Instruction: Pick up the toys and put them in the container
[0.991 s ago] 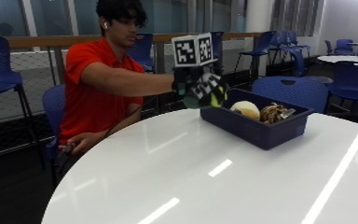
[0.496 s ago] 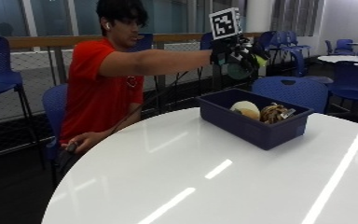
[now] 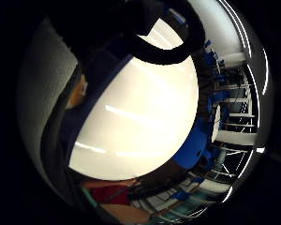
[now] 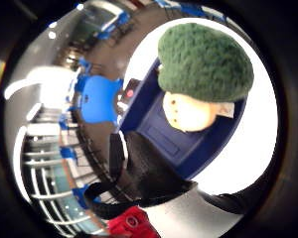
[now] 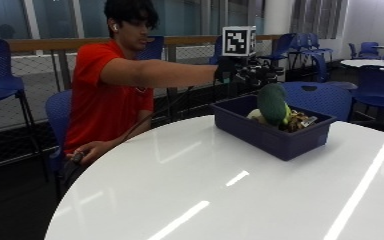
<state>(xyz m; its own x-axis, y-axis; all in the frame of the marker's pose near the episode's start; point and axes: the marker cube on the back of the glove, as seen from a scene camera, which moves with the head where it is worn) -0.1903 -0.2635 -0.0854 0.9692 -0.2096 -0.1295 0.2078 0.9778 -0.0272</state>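
Observation:
A green knitted toy [image 5: 272,102] with a cream underside stands upright in the dark blue container [image 5: 272,137] on the white table's far side. My gloved right hand [image 5: 248,72] hovers just above and behind the toy, fingers spread, apart from it. In the thumb side palm view the green toy [image 4: 203,64] hangs over the container [image 4: 159,134] with no fingers around it. Other toys [image 5: 298,120] lie in the container beside it.
The round white table [image 5: 212,190] stretches bare toward the near side; it also fills the little finger side palm view as the table [image 3: 140,108]. A blue chair [image 5: 325,97] stands right behind the container. The person's bare hand stays below the table edge.
My hand carried the green toy from beside the container up over it. The toy has left the hand and now sits in the container below it.

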